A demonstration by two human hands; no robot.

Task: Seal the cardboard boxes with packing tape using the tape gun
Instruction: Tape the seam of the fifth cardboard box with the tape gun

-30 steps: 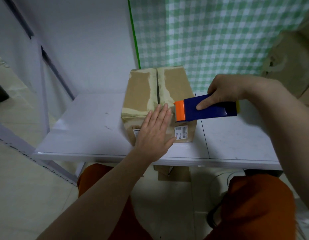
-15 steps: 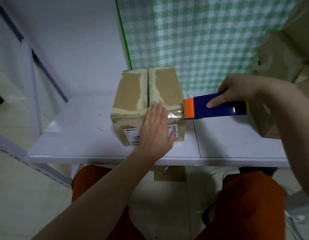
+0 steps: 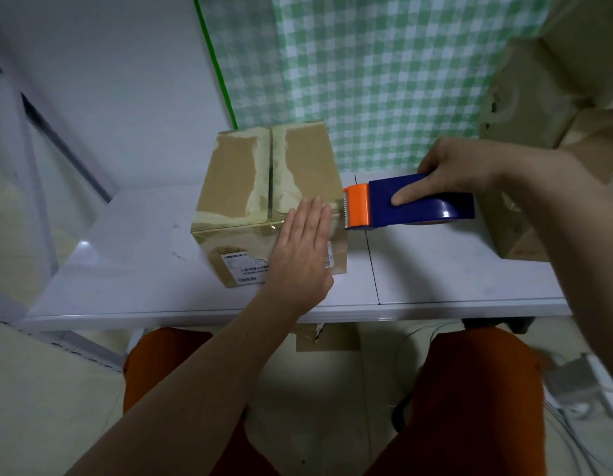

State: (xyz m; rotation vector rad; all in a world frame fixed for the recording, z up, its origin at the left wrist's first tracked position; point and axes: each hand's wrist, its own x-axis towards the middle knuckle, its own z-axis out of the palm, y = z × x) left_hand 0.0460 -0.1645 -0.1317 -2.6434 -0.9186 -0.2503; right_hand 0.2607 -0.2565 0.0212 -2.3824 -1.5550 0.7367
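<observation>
Your left hand (image 3: 303, 250) lies flat, fingers straight and together, pressing the near right top edge of a brown cardboard box (image 3: 263, 187) sitting on a smooth white table (image 3: 452, 269). Your right hand (image 3: 459, 173) curls around a glossy blue tape gun (image 3: 418, 204), its orange serrated head at the box's right edge. Glossy clear tape (image 3: 236, 225) runs along the front edge.
</observation>
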